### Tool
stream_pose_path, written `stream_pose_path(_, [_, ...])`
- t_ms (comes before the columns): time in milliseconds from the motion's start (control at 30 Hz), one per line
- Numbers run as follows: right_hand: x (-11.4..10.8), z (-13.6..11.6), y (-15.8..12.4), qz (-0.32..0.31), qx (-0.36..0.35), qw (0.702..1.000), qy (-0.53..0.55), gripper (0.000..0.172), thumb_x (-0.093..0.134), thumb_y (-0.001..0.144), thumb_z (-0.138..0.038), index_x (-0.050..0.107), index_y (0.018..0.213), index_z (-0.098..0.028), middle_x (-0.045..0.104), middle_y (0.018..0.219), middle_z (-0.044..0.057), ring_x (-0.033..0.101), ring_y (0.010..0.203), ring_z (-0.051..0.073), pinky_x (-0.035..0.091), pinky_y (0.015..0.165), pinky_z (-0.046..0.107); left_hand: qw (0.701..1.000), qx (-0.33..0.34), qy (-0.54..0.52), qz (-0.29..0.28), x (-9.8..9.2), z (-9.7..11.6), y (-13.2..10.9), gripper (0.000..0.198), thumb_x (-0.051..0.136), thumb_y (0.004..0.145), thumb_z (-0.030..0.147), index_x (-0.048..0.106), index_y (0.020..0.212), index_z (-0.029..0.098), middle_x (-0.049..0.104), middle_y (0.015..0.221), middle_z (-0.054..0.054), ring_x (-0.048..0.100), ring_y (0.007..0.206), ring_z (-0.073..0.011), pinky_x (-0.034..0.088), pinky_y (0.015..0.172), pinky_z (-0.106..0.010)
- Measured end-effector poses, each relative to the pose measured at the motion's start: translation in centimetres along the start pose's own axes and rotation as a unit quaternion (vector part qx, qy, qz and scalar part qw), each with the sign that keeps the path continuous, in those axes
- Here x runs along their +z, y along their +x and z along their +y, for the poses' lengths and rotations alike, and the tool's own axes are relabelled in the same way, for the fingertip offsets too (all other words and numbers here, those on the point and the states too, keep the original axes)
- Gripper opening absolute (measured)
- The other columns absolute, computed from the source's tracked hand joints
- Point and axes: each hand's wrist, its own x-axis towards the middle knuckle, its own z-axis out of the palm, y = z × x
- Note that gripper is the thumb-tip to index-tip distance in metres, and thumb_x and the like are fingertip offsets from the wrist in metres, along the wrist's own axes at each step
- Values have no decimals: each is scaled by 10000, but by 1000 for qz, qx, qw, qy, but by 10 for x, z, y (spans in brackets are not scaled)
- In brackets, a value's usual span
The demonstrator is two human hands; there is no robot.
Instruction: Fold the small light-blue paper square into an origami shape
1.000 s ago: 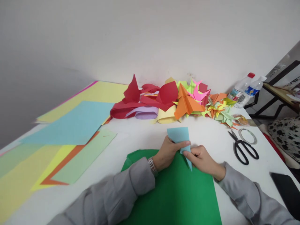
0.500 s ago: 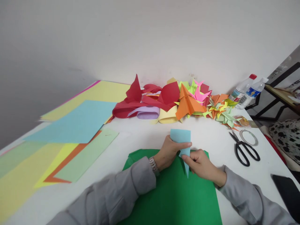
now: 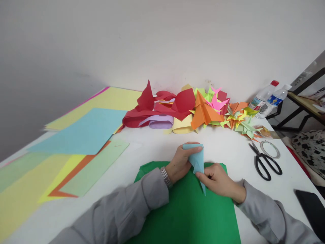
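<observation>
A folded piece of light blue paper (image 3: 197, 160) is held up between both hands, its narrow pointed end hanging downward. My left hand (image 3: 181, 162) is closed around its upper part, thumb lying across the front near the top edge. Lower down, my right hand (image 3: 217, 179) pinches the paper between thumb and fingers just above the point. Beneath the hands lies a large green sheet (image 3: 185, 213) on the white table. Part of the blue paper is hidden by my fingers.
Coloured sheets, topped by a blue sheet (image 3: 86, 132), cover the left side. Behind stand red paper shapes (image 3: 137, 117) and folded pieces such as an orange paper plane (image 3: 204, 113). Black scissors (image 3: 262, 161), a tape roll (image 3: 269, 149), two bottles (image 3: 271, 98) and a black phone-like slab (image 3: 311, 210) are at right.
The top of the blue paper has been folded down under my left thumb, making the piece shorter and more tapered. My right hand has shifted slightly downward, still pinching it.
</observation>
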Motion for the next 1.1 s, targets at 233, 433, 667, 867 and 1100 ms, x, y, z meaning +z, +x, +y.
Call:
stream_pose_path(233, [1,4,-1,1,-13,1000,-9,502,418,904,-422,261,490,-185,252,448,-61,247,424,71,190,451,236,999,-24,-35,21,-2,-1,4,350,844,470,184,635,747,134,609,625,21,529,538,-90,399,479,-201])
stream_pose_path(433, [-2,3,-2,-8,2,998,60,564,413,887,-532,282,453,-196,278,418,-57,264,410,77,215,432,231,998,-26,-49,22,-6,-1,7,306,830,497,173,631,727,138,610,619,30,518,514,-81,399,479,-205])
stream_pose_path(667, [-2,9,-1,59,78,977,191,641,403,830,-686,449,432,-186,428,373,-37,368,383,74,319,444,216,992,-18,-62,-108,-6,-2,5,260,749,651,358,658,746,134,644,680,-25,569,606,-140,452,603,-274])
stream_pose_path(867, [-2,8,2,79,101,972,197,654,415,803,-716,467,424,-185,423,369,-38,352,378,72,314,447,218,994,31,45,-97,-4,-8,1,237,811,593,276,658,660,107,621,619,-15,547,585,-123,417,587,-265])
stream_pose_path(1100, [-2,11,1,61,95,974,199,652,417,822,-693,460,415,-186,439,357,-33,365,365,72,320,444,216,999,32,14,-35,1,-5,1,384,801,594,367,530,470,126,509,468,28,459,455,-74,359,489,-232])
